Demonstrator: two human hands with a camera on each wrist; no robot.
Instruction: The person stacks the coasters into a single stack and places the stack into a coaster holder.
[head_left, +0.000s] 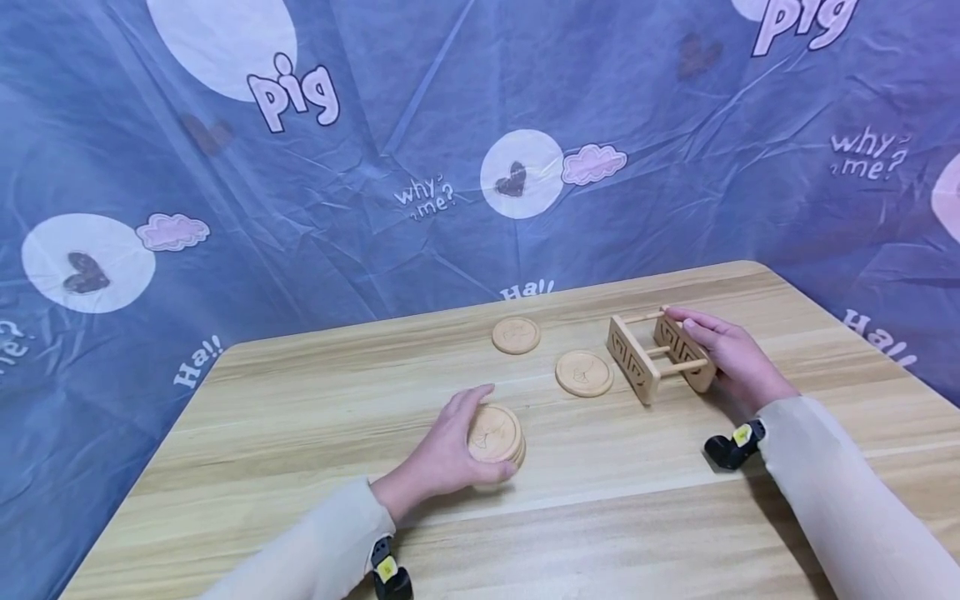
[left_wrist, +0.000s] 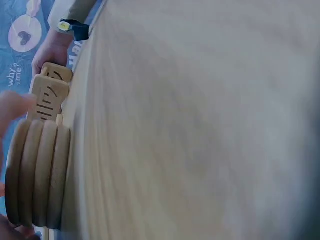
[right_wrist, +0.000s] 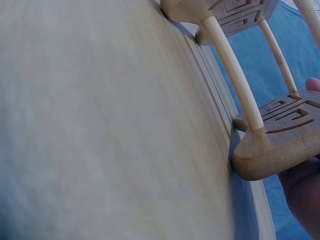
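In the head view my left hand [head_left: 447, 450] grips a stack of round wooden coasters [head_left: 495, 433], thumb on the near side and fingers round the far side. The left wrist view shows several coasters [left_wrist: 41, 175] edge-on in that stack. My right hand [head_left: 733, 354] holds the right panel of a wooden coaster rack [head_left: 636, 358], which has two cut-out side panels joined by rods. Seen from the right wrist, the rack's near panel [right_wrist: 285, 145] has the hand behind it. One loose coaster [head_left: 584, 373] lies just left of the rack.
Farther back, another loose coaster [head_left: 516, 335] lies flat on the wood-grain table [head_left: 300, 417]. A blue printed cloth [head_left: 420, 100] hangs behind the table's back edge and down its sides. Each wrist wears a black strap device [head_left: 731, 448].
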